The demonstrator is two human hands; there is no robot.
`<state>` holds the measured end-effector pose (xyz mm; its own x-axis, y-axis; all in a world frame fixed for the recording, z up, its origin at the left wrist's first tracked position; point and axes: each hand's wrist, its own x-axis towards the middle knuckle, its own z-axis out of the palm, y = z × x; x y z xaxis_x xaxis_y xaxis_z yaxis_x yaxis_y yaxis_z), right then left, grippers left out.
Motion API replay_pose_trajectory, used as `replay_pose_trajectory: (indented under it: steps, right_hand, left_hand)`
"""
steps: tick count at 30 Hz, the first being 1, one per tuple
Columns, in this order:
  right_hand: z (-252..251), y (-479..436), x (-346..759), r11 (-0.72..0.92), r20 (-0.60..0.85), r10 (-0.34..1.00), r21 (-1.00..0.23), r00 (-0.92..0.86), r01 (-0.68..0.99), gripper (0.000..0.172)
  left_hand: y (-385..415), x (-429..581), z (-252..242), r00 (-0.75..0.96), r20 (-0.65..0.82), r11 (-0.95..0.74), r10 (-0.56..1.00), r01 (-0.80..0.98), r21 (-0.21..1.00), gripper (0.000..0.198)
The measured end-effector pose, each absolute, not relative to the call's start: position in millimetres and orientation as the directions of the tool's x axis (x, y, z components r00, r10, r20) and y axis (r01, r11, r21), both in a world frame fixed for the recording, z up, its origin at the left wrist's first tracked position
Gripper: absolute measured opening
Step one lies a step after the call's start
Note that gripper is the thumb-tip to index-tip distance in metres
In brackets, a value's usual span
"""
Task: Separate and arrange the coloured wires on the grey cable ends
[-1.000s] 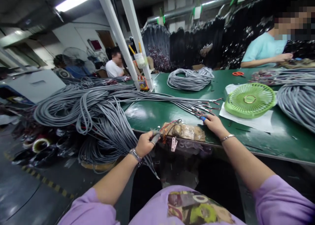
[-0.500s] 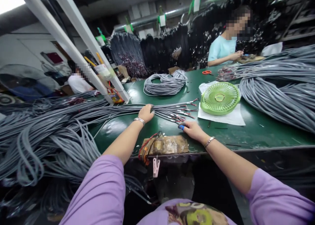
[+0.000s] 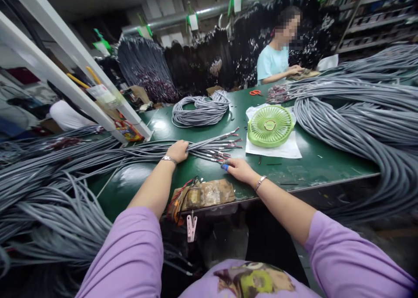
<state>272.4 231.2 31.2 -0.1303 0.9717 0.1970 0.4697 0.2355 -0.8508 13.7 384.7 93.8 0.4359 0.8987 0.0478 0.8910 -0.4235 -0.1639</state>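
A bundle of grey cables (image 3: 130,152) runs from the left across the green table (image 3: 313,165), its stripped coloured wire ends (image 3: 225,143) fanned out near the middle. My left hand (image 3: 178,150) is closed over the bundle just behind those ends. Resting on the table by the nearest wire tips, my right hand (image 3: 240,170) has curled fingers and a blue cap on one fingertip. A brown taped block (image 3: 209,193) with red and black wires sits at the table's front edge between my arms.
A green round fan (image 3: 270,126) lies on white paper right of the wire ends. A grey cable coil (image 3: 200,108) sits behind, and thick cable heaps (image 3: 369,119) fill the right. A person in a light blue shirt (image 3: 272,63) works at the far side. White posts (image 3: 81,67) stand left.
My left hand rose from the table's front edge and now grips the cable bundle on the table. The view swung left, so the table and fan shifted left. My right hand stayed by the wire tips.
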Motion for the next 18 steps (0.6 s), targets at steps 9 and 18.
replay_pose_trajectory:
  steps: [9,18]
  right_hand:
    - [36.9,229.8,272.5,0.257,0.219,0.966,-0.834,-0.135,0.488,0.020]
    - [35.1,231.1,274.8,0.278,0.238,0.961,-0.806,-0.144,0.522,0.027]
  left_hand:
    - [322.7,-17.1,110.9,0.432,0.210,-0.403,0.877,0.900,-0.167,0.044]
    - [233.9,-14.3,141.0,0.263,0.252,-0.213,0.931,0.955,-0.207,0.023]
